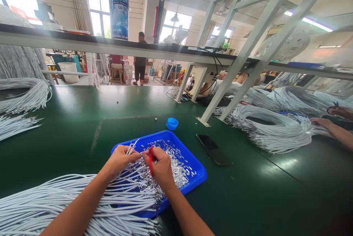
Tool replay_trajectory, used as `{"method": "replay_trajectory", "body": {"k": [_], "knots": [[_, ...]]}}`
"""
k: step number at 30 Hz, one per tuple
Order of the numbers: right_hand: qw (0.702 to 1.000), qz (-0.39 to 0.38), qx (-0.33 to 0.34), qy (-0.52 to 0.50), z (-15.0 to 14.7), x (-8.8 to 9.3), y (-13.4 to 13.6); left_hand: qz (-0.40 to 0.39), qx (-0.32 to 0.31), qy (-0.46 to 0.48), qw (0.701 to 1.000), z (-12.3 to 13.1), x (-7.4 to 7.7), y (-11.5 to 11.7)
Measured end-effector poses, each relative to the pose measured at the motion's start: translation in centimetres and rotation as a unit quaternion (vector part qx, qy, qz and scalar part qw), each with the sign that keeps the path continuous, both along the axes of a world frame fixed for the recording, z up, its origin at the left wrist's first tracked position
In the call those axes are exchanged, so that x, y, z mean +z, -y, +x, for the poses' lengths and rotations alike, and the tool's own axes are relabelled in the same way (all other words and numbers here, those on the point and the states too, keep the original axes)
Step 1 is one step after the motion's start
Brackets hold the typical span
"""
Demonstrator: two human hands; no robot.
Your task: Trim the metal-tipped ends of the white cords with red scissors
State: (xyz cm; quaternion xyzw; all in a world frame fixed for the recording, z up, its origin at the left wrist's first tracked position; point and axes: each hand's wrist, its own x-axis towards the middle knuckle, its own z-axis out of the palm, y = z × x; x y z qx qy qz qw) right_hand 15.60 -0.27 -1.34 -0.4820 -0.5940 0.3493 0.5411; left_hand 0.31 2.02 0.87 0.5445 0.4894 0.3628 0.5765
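Observation:
My left hand (121, 160) is closed around a few thin white cables (132, 147), their ends poking up past the fingers. Fingertip to fingertip with it, my right hand (162, 168) is closed too, with a slim red object (151, 161) at its fingers; its kind is not clear. Both hands are above a blue tray (197, 175) strewn with many small shiny metal pieces (176, 166). A large bundle of white cables (63, 199) lies at the lower left, its ends reaching over the tray. What the fingertips pinch between them is too small to make out.
Beyond the tray are a blue cap (172, 123) and a black phone (212, 149) on the green table (132, 99). Coiled cables (270, 127) lie at right, near another person's hand (324, 122). Metal frame legs (234, 77) and a shelf with a blue can (118, 6) stand ahead.

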Motion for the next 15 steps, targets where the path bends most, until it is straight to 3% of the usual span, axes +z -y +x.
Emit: {"method": "replay_trajectory", "body": {"k": [3, 8, 12, 15], "knots": [[0.998, 0.037, -0.019, 0.036, -0.1, -0.1, 0.0, 0.041, 0.031, -0.053, 0.997, 0.1, -0.4, -0.1], [1.000, -0.015, 0.011, -0.007, -0.3, -0.7, -0.5, 0.042, -0.034, 0.047, 0.997, 0.1, 0.1, 0.0], [0.996, 0.073, -0.014, 0.050, 0.0, -0.5, 0.0, 0.003, -0.021, 0.081, 0.996, 0.1, -0.5, 0.0], [0.990, 0.114, -0.008, 0.079, 0.2, -0.1, 0.2, -0.042, -0.045, 0.114, 0.992, 0.1, -1.2, -0.2]]}}
